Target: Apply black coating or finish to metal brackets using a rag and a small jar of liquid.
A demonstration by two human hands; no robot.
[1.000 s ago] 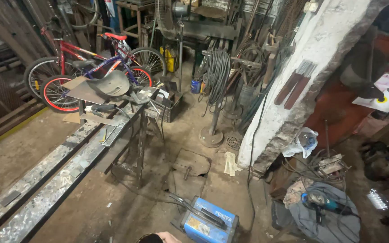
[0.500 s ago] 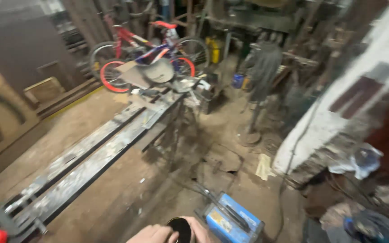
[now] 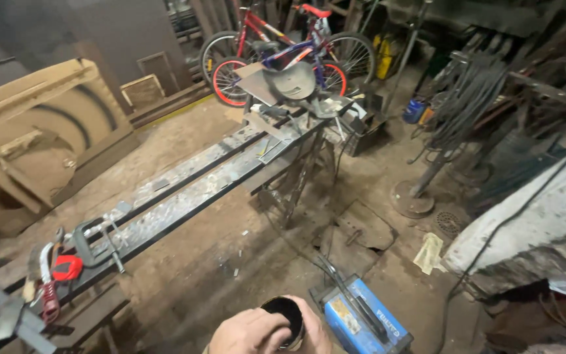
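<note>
The dark round cup (image 3: pixel 284 317) sat at the bottom edge of the frame, just left of centre, with its open mouth turned up towards the camera. My left hand (image 3: pixel 249 333) was wrapped around its near-left side, knuckles up, gripping it. A strip of skin also showed on the cup's right side. I could not tell whether that was the same hand's fingers curling round or the right hand, so I could not tell the right hand's state.

A second earlier only a sliver of hand had shown at the bottom edge, and no cup. By this moment both had risen into plain view, and the camera had swung left.

Just right of the cup, on the dirt floor, lay a blue welding machine (image 3: pixel 361 321) with a dark carry strap. The long metal bench (image 3: pixel 185 190) ran from lower left to upper centre. A clamp (image 3: pixel 96 246) and a red tool (image 3: pixel 67 267) sat at its near end, newly in view. A bicycle (image 3: pixel 283 46) stood beyond its far end.
</note>
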